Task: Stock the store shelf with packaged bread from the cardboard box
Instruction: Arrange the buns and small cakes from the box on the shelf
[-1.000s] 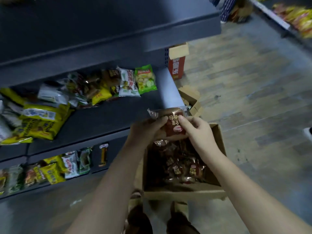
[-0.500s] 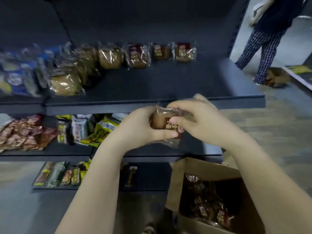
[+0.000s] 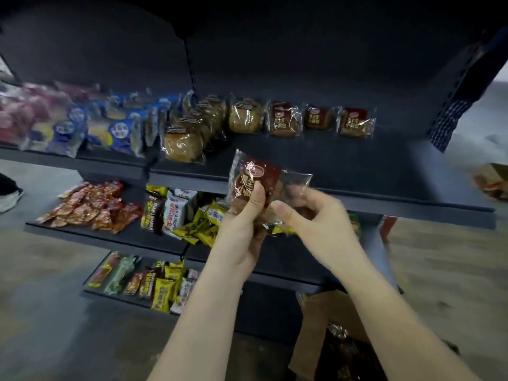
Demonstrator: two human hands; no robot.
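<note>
Gripping with thumb and curled fingers, the left hand (image 3: 242, 226) is holding a brown bread pack (image 3: 254, 182) upright before the top shelf (image 3: 398, 160) edge, raised since half a second ago, when both hands were clasping it. The right hand (image 3: 316, 215) grip is blurring, so I cannot tell its state. Chinese writing is showing, partly thumb-covered. Snack packs (image 3: 151, 213) below that shelf are reading "DIANYAODOUGAN".

Looks like a shop: tiered dark shelving (image 3: 343, 160) lined with rows of wrapped bread (image 3: 284, 119) and bright snack packets (image 3: 88, 207), a cardboard box (image 3: 313, 334) below.
</note>
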